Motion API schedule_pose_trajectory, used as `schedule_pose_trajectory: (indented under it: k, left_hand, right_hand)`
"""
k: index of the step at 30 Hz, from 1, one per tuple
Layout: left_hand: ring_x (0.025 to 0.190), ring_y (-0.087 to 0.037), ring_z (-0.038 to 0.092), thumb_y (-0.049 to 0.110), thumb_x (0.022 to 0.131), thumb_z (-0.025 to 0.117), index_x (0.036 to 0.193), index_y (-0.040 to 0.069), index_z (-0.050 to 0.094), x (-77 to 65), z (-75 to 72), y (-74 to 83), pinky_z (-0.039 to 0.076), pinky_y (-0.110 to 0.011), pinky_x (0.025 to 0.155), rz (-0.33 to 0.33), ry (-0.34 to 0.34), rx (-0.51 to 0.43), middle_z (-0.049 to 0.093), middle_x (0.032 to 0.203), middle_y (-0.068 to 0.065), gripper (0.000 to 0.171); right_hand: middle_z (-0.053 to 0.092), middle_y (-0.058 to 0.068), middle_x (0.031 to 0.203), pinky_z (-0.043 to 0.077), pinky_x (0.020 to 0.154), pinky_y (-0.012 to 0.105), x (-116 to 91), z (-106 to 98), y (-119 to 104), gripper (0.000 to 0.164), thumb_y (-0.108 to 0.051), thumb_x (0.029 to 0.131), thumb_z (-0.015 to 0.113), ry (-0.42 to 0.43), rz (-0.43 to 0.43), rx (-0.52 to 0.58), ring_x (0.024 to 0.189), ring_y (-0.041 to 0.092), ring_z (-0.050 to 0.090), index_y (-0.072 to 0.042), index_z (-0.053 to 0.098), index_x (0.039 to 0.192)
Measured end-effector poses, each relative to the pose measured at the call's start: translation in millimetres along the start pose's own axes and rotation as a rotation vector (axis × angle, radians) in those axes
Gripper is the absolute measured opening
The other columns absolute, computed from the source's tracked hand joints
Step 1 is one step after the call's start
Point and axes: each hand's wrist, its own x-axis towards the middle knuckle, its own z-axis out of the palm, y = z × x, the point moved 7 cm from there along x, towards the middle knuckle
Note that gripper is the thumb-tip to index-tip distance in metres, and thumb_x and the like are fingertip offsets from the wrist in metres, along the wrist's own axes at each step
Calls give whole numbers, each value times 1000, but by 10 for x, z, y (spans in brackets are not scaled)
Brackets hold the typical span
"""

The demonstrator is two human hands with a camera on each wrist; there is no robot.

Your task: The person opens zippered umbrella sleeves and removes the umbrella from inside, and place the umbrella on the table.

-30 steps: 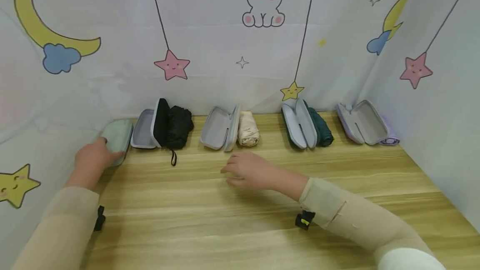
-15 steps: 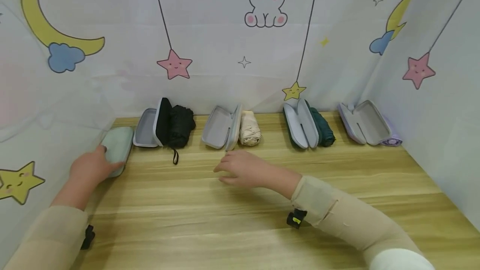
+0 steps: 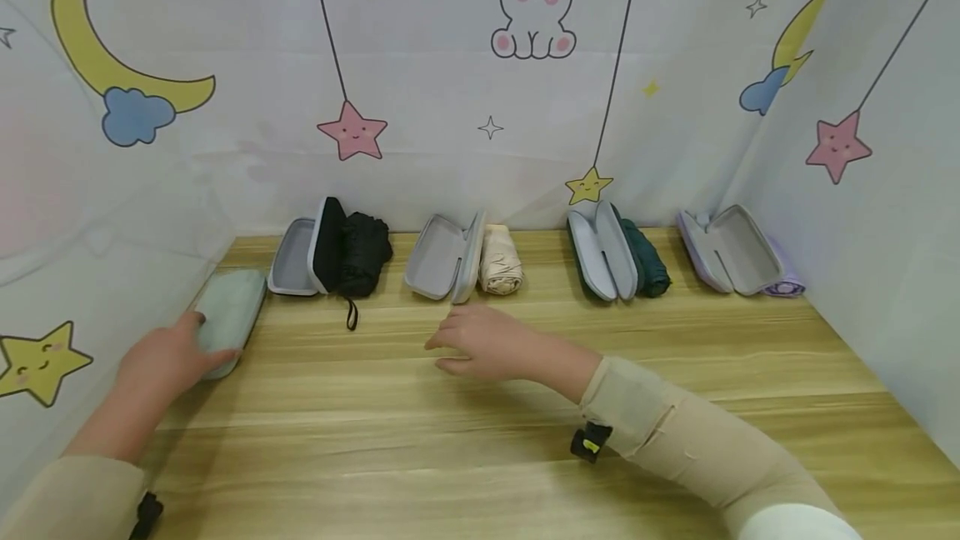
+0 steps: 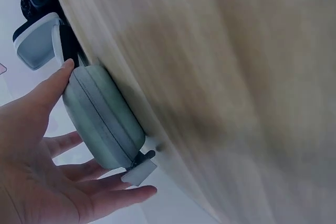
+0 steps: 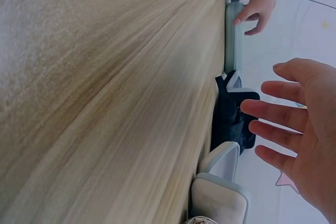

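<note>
My left hand [image 3: 161,361] grips a pale green zippered hard case [image 3: 231,307] near its front end, at the table's left edge. In the left wrist view, the thumb lies against one end of the closed case [image 4: 102,114], and the fingers spread along its far side. A pale tag [image 4: 139,173] hangs by the zipper. My right hand [image 3: 487,342] holds nothing, its fingers loosely bent over the middle of the table. It is nearest to an open grey-lined case [image 3: 435,257], which has a rolled beige cloth bundle [image 3: 500,261] beside it.
Along the back stand an open black case [image 3: 292,257] with a black folded bundle [image 3: 364,252], an open dark green case [image 3: 600,252] with a dark green roll [image 3: 645,259], and an open lilac case [image 3: 735,248] with a lilac roll [image 3: 786,273]. A printed curtain [image 3: 427,40] rises behind.
My left hand has drawn the pale green case along the left edge toward me, away from the curtain. The right hand has shifted slightly left, then stays nearly still.
</note>
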Motion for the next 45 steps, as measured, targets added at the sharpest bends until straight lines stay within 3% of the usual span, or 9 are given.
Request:
schedule_pose_trajectory:
  k: [16, 24, 29, 38, 45]
  left_hand:
    - [96, -61, 51, 53, 75, 79, 125, -11, 38, -153, 25, -27, 45, -60, 73, 118, -63, -14, 50, 110, -47, 91]
    - [101, -60, 51, 47, 67, 86, 125, -6, 44, -200, 32, 104, 44, -62, 77, 201, -80, -25, 50, 117, -43, 88]
    - [98, -55, 56, 42, 61, 91, 123, 1, 48, -239, 37, 184, 46, -59, 74, 288, -77, -32, 54, 115, -41, 86]
    - [97, -41, 62, 39, 53, 94, 119, 6, 56, -297, 90, 388, 48, -50, 75, 448, -46, -59, 62, 112, -28, 83]
    - [97, -38, 62, 38, 52, 95, 118, 10, 57, -308, 129, 576, 48, -50, 77, 489, -58, -46, 62, 117, -25, 81]
  right_hand:
    - [67, -2, 115, 44, 93, 30, 18, 37, -25, 30, -31, 99, 58, 3, -21, 7, 107, 15, 58, -14, 68, 122]
    - [67, -2, 114, 42, 94, 31, 37, 62, -45, 30, -31, 99, 58, 10, -27, -1, 106, 15, 58, -14, 68, 122]
    - [67, -3, 116, 41, 96, 30, 70, 85, -50, 30, -30, 99, 58, -11, -19, 14, 108, 14, 57, -15, 68, 123]
    - [67, -3, 116, 44, 93, 28, 213, 206, 92, 32, -31, 100, 56, 7, 121, 126, 105, 12, 59, -14, 68, 123]
    - [67, -4, 117, 46, 91, 28, 321, 272, 181, 33, -33, 99, 57, 4, 259, 219, 107, 11, 60, -16, 66, 125]
